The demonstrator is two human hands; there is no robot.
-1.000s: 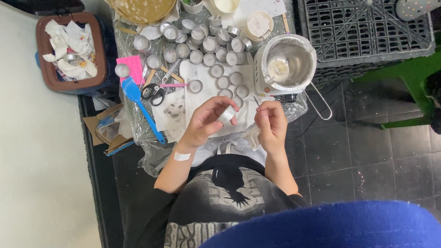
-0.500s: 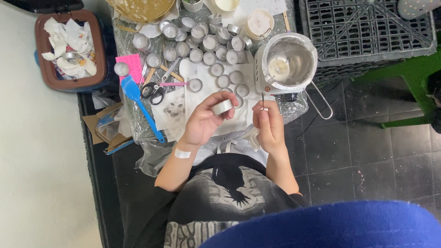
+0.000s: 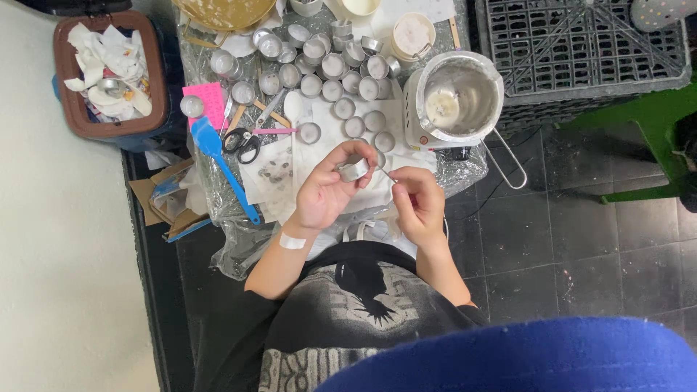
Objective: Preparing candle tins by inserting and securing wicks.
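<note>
Head view. The left hand (image 3: 328, 190) holds a small round metal cup (image 3: 353, 170) between thumb and fingertips, raised just above the near edge of the tabletop (image 3: 465, 170); its grip is closed on the cup. The right hand (image 3: 417, 203) sits just beside it, fingers pinched on a thin wick (image 3: 385, 173) whose far end points at the cup's open mouth. Wick tip and cup look close to touching; whether the tip is inside the cup cannot be told.

Judgement: the step in hand is seating the wick in the cup. The next move calls for a steady cup, mouth turned toward the wick, and a fine, centred push from the pinching fingers.

Surroundings: many like cups (image 3: 341, 69) stand in rows on the far part of the tabletop, which is wrapped in clear plastic. A metal pot (image 3: 459, 98) with a long handle stands to the right of them. A blue spatula (image 3: 221, 163), black scissors (image 3: 243, 141) and a pink note (image 3: 207, 101) lie to the left. A brown bin (image 3: 69, 120) of paper scraps stands on the floor beyond, and a black crate (image 3: 581, 54) on the right.
</note>
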